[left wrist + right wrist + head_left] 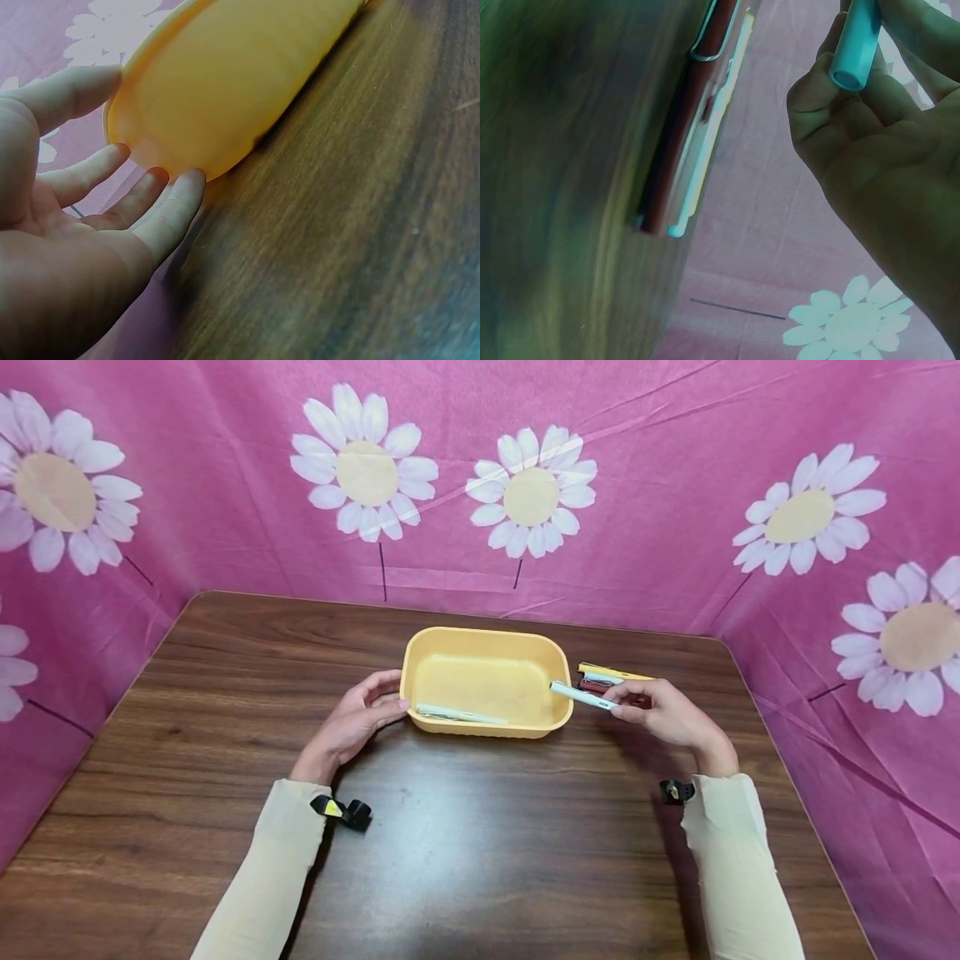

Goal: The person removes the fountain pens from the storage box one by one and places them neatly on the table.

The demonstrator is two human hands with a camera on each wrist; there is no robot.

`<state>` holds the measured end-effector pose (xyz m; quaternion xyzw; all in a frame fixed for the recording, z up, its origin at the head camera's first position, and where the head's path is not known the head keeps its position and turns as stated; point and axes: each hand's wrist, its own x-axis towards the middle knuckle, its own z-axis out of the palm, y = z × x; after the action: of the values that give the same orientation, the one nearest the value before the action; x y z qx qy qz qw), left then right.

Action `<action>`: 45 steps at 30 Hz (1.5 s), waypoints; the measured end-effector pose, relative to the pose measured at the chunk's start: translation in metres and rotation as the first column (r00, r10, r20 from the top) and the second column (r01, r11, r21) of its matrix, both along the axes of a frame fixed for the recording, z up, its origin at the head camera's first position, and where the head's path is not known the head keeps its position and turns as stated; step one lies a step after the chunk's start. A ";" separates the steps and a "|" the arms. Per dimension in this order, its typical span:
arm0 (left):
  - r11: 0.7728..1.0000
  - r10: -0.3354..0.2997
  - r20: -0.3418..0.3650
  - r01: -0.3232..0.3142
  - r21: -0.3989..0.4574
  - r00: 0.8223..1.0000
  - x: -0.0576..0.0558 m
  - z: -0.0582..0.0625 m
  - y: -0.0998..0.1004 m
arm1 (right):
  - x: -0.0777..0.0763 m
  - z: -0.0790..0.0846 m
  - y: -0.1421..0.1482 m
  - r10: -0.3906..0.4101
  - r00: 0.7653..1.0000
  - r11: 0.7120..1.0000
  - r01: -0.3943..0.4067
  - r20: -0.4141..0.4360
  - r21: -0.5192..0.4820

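While the left hand (pixel 352 718) touches the yellow bin (pixel 480 675) at nine o'clock, fingers spread, the right hand (pixel 673 716) pinches a light-blue pen (pixel 582 696) at three o'clock.

Before you: dark wood-grain table (pixel 187 710), pale glare (pixel 435 843) on top. Pink cloth (pixel 645 510) with white-petalled flowers (pixel 531 496) behind it and at both sides.

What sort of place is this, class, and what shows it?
Perhaps a staged tabletop recording corner: pink flowered cloth hangs behind and beside the wooden-looking table, and black devices sit at both wrists.
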<state>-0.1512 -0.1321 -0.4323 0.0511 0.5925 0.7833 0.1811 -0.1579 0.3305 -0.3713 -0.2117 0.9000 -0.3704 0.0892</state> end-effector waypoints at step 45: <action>1.000 -0.001 0.000 0.001 0.011 1.000 0.001 0.000 0.001 | -0.002 -0.029 0.049 -0.138 0.990 0.954 0.141 -0.031 0.263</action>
<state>-0.1503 -0.1310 -0.4321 0.0525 0.5881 0.7865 0.1810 -0.1596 0.3794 -0.4003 -0.1362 0.9546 -0.2509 0.0849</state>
